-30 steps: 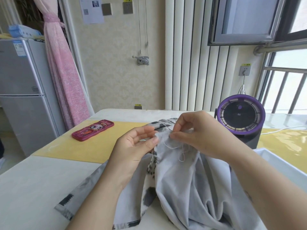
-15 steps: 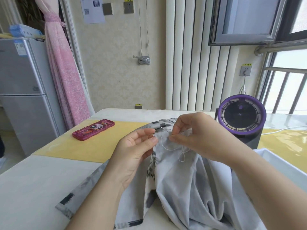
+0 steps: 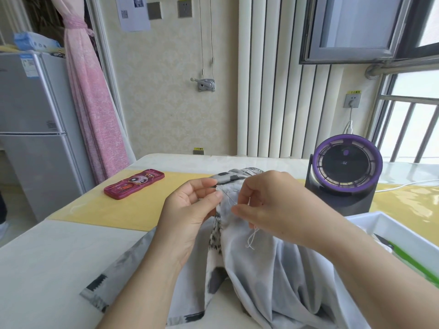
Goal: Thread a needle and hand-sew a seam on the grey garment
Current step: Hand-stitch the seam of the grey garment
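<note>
Head view: the needle (image 3: 228,197) slants from upper left to lower right, pinched by the right hand (image 3: 273,205); the left hand (image 3: 190,210) pinches the raised edge of the grey garment (image 3: 261,269).

You're in what looks like a home: a tall silver 2-door fridge (image 3: 31,129), a tied-back pink fabric curtain (image 3: 92,103) and cream patterned wallpaper (image 3: 166,115) surround you.

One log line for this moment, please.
step: sewing seam | left hand: pinches grey garment | right hand: pinches needle | thread: hangs loose
</note>
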Demonstrator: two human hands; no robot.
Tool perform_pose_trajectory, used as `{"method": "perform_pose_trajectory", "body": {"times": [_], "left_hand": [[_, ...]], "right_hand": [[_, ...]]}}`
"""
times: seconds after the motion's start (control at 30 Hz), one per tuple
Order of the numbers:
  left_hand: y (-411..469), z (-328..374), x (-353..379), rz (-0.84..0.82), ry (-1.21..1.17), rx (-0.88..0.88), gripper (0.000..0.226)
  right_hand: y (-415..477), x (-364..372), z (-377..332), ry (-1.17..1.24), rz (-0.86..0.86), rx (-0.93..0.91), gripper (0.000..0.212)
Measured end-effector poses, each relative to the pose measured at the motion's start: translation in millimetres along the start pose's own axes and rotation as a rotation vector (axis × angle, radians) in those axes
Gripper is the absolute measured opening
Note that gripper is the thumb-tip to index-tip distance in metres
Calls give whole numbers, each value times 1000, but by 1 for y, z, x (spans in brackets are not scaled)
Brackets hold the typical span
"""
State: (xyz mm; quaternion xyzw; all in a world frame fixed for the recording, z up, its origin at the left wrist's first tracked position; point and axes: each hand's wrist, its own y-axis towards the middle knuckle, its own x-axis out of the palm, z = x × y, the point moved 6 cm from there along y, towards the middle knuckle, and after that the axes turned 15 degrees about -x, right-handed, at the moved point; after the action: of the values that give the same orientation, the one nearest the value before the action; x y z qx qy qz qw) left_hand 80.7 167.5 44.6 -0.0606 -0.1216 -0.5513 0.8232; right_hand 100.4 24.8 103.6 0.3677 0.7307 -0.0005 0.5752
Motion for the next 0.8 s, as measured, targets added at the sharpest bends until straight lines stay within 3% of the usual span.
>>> {"method": "perform_pose_trajectory", "body": {"times": [0.4,0.63,0.8], "left_hand": [[-4,6,2,30,94,94,23],[-16,17,8,131,320,323,30],[-27,23,16,188,551,532,38]], "right_hand": [[1,4,5,-10,-15,4,13],[3,4,8,52,-8,20,13],[3,6,15,302,46,74,10]]}}
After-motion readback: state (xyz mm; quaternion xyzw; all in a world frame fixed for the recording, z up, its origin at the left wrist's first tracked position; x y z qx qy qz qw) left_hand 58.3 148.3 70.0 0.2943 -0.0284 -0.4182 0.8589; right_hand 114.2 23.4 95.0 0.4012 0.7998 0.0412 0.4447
